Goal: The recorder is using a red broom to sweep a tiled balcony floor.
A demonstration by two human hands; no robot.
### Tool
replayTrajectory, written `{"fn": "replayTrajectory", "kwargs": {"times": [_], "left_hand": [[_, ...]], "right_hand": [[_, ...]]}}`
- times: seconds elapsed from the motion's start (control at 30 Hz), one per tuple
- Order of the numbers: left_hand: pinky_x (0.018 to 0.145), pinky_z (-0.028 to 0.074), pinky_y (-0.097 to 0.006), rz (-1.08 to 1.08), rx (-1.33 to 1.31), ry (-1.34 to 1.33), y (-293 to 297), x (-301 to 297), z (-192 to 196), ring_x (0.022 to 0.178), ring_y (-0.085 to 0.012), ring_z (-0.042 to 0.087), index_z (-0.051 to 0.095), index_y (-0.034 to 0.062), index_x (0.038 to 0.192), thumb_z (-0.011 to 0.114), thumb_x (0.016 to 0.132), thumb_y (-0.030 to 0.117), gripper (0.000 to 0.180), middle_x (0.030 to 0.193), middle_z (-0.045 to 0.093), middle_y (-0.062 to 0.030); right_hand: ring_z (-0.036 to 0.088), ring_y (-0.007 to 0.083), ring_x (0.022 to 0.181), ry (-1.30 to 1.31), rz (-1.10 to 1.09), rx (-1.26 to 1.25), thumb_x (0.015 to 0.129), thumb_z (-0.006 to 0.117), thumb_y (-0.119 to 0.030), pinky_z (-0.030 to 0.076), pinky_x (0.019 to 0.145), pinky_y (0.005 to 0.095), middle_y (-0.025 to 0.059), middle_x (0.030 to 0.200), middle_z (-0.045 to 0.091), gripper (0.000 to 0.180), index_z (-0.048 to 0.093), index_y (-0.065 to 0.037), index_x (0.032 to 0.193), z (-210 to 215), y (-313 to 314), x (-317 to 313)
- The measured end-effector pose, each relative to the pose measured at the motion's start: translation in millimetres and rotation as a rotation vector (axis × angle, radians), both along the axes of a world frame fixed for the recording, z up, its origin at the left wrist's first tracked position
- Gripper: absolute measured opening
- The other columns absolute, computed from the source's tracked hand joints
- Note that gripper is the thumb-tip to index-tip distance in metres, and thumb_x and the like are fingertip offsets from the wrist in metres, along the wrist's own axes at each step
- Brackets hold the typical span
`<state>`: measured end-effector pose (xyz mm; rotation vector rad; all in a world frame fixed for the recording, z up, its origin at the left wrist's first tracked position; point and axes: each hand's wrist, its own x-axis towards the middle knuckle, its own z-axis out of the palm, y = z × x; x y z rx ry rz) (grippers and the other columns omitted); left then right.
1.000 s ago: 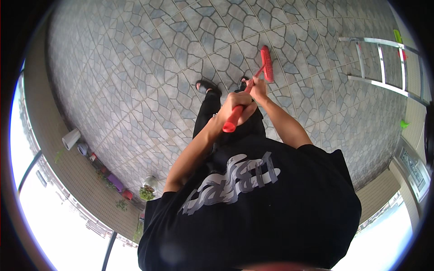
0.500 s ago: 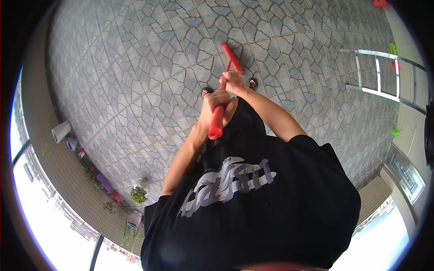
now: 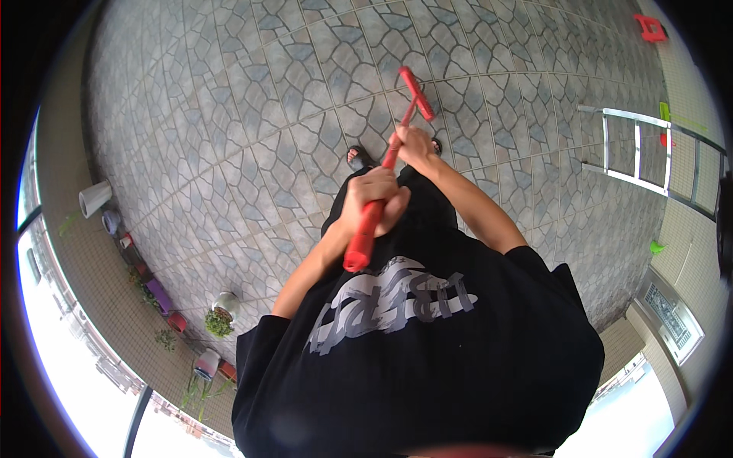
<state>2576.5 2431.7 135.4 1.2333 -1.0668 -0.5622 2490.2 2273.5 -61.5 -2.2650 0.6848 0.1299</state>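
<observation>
A red long-handled broom [image 3: 363,246] slants down in front of me, its thick handle end close to my shirt. Its narrow bar-shaped head [image 3: 417,95] is down by the paving beyond my feet; bristles cannot be made out. My left hand [image 3: 372,197] is wrapped round the thick upper part of the handle. Farther down, my right hand [image 3: 416,145] closes round the pole. Both hands are closed on the broom, right one nearer its head. My sandalled left foot [image 3: 357,158] shows beside the pole, while the right foot is mostly hidden behind my right hand.
Stone-patterned paving [image 3: 229,114] spreads all round. An aluminium ladder [image 3: 638,149] lies at the right, with a red stool [image 3: 650,29] beyond it. Along the left wall stand a white pot [image 3: 95,198], a purple planter [image 3: 159,296] and a potted plant [image 3: 219,322].
The broom head has swung slightly right, and its handle end has come nearer my body. Both hands have shifted a little to the right, still gripping. More of my left foot shows.
</observation>
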Motion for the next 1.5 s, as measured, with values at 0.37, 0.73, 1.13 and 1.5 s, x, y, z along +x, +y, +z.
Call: {"fn": "replayTrajectory", "kwargs": {"times": [0.37, 0.73, 1.13, 1.5], "left_hand": [[0.061, 0.044, -0.041, -0.006, 0.044, -0.068, -60, -61, 2, 0.058, -0.0312, 0.055, 0.053, 0.0006, 0.066, 0.066, 0.080, -0.006, 0.021, 0.062, 0.054, -0.0118], [0.059, 0.041, -0.043, 0.381, 0.064, -0.188, -57, -122, 74, 0.057, -0.0309, 0.051, 0.045, 0.0057, 0.058, 0.071, 0.082, -0.001, 0.035, 0.058, 0.048, -0.0088], [0.063, 0.048, -0.041, 0.710, 0.175, -0.324, 64, -58, 84, 0.064, -0.0322, 0.061, 0.056, 0.0040, 0.067, 0.072, 0.092, 0.017, 0.032, 0.063, 0.057, -0.0102], [0.082, 0.048, -0.041, 0.838, 0.180, -0.126, 220, 93, 20, 0.086, -0.0308, 0.065, 0.062, 0.0033, 0.093, 0.078, 0.085, 0.017, 0.022, 0.084, 0.064, -0.0111]], "right_hand": [[0.071, 0.0438, 0.078, -0.002, -0.018, -0.105, 0.087, 0.069, -0.026, 0.056, 0.072, 0.0559, 0.0209, 0.080, 0.072, 0.017, 0.067, -0.009, 0.087, -5, -72, -60], [0.066, 0.0485, 0.067, -0.193, 0.366, -0.036, 0.096, 0.063, -0.031, 0.051, 0.058, 0.0570, 0.0267, 0.066, 0.063, 0.027, 0.069, -0.005, 0.094, 43, -38, -28], [0.071, 0.0413, 0.073, -0.271, 0.520, 0.210, 0.090, 0.076, -0.037, 0.055, 0.066, 0.0443, 0.0275, 0.081, 0.070, 0.050, 0.072, 0.002, 0.120, 41, 121, 89], [0.069, 0.0372, 0.068, -0.500, 0.811, 0.313, 0.090, 0.075, -0.033, 0.054, 0.064, 0.0427, 0.0240, 0.076, 0.069, 0.034, 0.075, -0.002, 0.105, 20, 173, 191]]}}
